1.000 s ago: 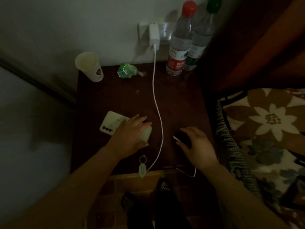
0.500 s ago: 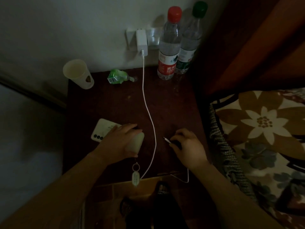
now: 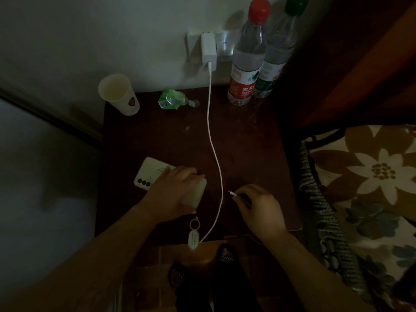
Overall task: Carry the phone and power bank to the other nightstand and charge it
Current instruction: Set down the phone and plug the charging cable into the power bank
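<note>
A pale phone [image 3: 150, 172] lies face down near the left edge of the dark nightstand [image 3: 243, 143]. My left hand [image 3: 171, 194] is closed over a pale green power bank [image 3: 196, 194] lying against the phone; a ring with an oval tag [image 3: 194, 238] hangs from it over the front edge. My right hand [image 3: 258, 206] pinches the plug end of a white cable [image 3: 213, 140], its tip pointing left toward the power bank. The cable runs back to a white charger [image 3: 209, 50] in the wall socket.
At the back of the nightstand stand a paper cup [image 3: 119, 95], a crumpled green wrapper [image 3: 172, 99] and two water bottles [image 3: 247, 57]. A bed with a flowered cover [image 3: 371, 176] borders the right side. Dark shoes [image 3: 225, 260] lie on the floor below.
My right hand has closed on the cable plug and lifted its tip a little toward the power bank. My left hand stays on the power bank.
</note>
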Demonstrator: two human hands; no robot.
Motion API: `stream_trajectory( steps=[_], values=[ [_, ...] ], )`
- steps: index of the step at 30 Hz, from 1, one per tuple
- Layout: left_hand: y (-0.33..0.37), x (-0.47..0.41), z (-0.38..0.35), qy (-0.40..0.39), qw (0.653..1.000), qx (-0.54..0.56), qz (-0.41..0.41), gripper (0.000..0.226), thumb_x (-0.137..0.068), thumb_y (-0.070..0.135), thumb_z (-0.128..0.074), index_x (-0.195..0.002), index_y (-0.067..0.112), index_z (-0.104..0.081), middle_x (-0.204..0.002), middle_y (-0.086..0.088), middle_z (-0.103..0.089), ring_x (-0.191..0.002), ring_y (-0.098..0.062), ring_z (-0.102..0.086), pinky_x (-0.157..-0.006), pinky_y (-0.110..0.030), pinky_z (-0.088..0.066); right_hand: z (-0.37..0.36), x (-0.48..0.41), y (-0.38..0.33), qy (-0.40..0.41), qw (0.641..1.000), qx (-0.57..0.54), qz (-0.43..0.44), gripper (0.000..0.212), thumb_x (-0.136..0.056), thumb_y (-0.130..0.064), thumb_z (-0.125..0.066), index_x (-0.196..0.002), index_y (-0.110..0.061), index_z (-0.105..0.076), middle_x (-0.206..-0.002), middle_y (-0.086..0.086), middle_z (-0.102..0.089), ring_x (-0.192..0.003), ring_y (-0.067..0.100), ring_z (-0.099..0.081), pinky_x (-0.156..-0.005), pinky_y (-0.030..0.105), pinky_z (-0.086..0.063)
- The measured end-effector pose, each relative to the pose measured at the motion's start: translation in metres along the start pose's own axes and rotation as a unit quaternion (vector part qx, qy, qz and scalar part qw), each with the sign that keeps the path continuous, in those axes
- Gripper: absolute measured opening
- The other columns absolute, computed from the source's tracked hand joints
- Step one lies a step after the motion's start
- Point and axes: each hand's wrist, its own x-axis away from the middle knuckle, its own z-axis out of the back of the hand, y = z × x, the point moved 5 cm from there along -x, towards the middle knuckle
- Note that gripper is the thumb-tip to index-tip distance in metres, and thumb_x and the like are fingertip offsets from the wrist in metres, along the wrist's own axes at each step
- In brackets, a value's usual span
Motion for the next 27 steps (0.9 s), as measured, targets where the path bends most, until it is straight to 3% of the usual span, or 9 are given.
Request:
stream_trajectory(
  steps=[7,12,18,23,27],
  values=[
    [-0.006,0.006,0.009,0.063,0.997,0.040,0.017,0.085,-0.064,0.050,-0.073,-0.136,0.024,-0.038,-0.138,-0.005,-0.041,-0.124,-0.023,-0.037,-0.102,-0.038,-0.029,0.003,-0.007,-0.007,-0.002,0.998,-0.062,-0.011,0.022,-0.083,-0.013,-0.067,-0.105,-0.011,-0.069,-0.100,0.009,-0.070,-0.088,0.022,-0.065,-0.074,0.032,-0.054],
    [-0.006,0.012,0.020,0.105,0.991,0.072,0.043,0.086,-0.063,0.051,-0.074,-0.136,0.023,-0.038,-0.137,-0.006,-0.042,-0.123,-0.024,-0.038,-0.100,-0.038,-0.031,0.006,-0.013,-0.016,-0.002,0.995,-0.097,-0.010,0.017,-0.084,-0.017,-0.066,-0.101,-0.016,-0.071,-0.091,0.004,-0.069,-0.080,0.013,-0.063,-0.068,0.019,-0.050],
    [0.001,0.029,0.034,0.136,0.981,0.126,0.053,0.086,-0.064,0.050,-0.074,-0.136,0.022,-0.037,-0.137,-0.004,-0.039,-0.121,-0.020,-0.041,-0.100,-0.036,-0.035,0.008,-0.010,-0.038,-0.019,0.988,-0.150,-0.007,0.020,-0.083,-0.021,-0.067,-0.102,-0.019,-0.071,-0.101,-0.002,-0.072,-0.090,0.000,-0.061,-0.074,0.006,-0.046],
    [0.000,0.052,0.039,0.180,0.955,0.203,0.119,0.087,-0.063,0.046,-0.077,-0.137,0.024,-0.036,-0.142,0.001,-0.034,-0.118,-0.002,-0.028,-0.095,-0.023,-0.027,0.013,-0.004,-0.060,-0.037,0.987,-0.155,-0.003,0.020,-0.083,-0.020,-0.067,-0.103,-0.019,-0.070,-0.101,-0.003,-0.071,-0.088,-0.002,-0.059,-0.073,0.002,-0.042],
    [0.002,0.073,0.045,0.194,0.927,0.280,0.156,0.087,-0.064,0.040,-0.080,-0.137,0.025,-0.036,-0.137,0.007,-0.037,-0.122,-0.005,-0.033,-0.099,-0.023,-0.026,0.030,0.002,-0.077,-0.039,0.985,-0.171,-0.013,0.017,-0.082,-0.018,-0.068,-0.098,-0.022,-0.071,-0.093,-0.016,-0.066,-0.085,-0.009,-0.060,-0.070,0.002,-0.042]
  ],
)
